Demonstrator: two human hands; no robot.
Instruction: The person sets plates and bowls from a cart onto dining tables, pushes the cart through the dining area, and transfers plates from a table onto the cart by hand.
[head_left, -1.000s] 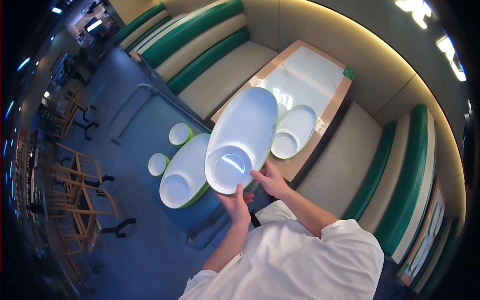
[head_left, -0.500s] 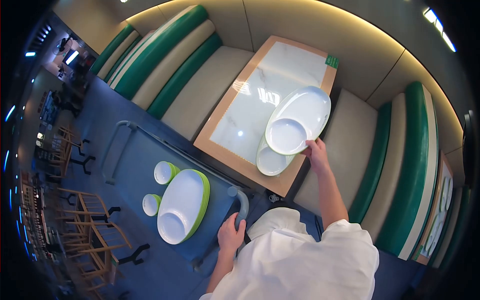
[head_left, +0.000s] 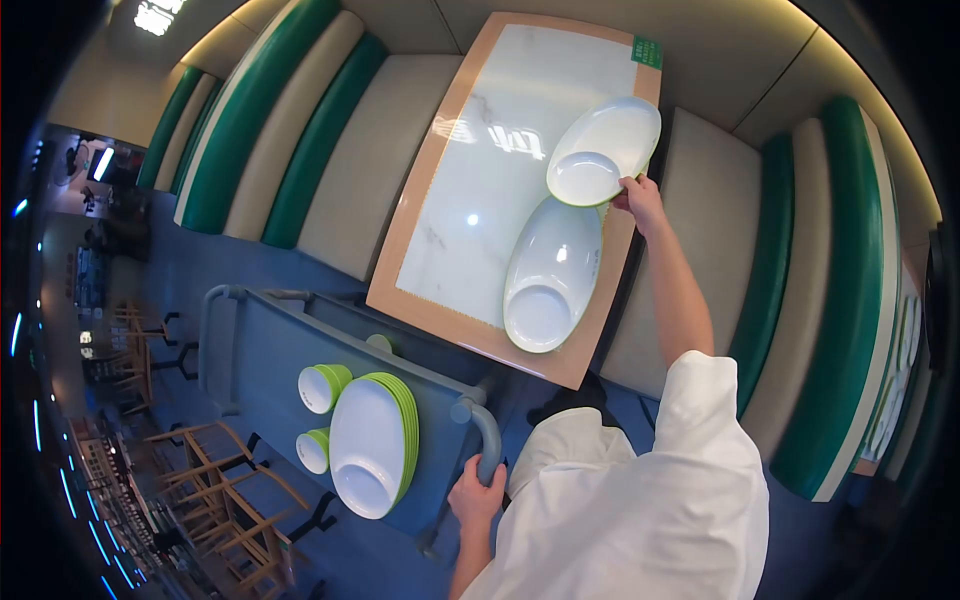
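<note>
My right hand (head_left: 640,200) grips the near rim of a white oval divided plate (head_left: 622,135) with a green edge, over the far right part of the marble-topped table (head_left: 460,220). I cannot tell whether that plate touches the tabletop. A second oval divided plate (head_left: 556,260) lies on the table's near right side. Down at the cart, my left hand (head_left: 478,490) is closed around the grey cart handle (head_left: 488,440). A stack of the same plates (head_left: 372,425) sits on the cart (head_left: 270,345), beside two stacks of cups, a larger one (head_left: 322,388) and a smaller one (head_left: 314,452).
Bench seats with green and beige backs flank the table, one on the left (head_left: 380,150) and one on the right (head_left: 700,220). A green sign (head_left: 646,50) is at the table's far corner. Wooden chairs (head_left: 235,500) stand left of the cart.
My right hand has carried its plate farther over the table, away from the second plate, which now shows almost whole. The left hand still holds the cart handle. The view has shifted.
</note>
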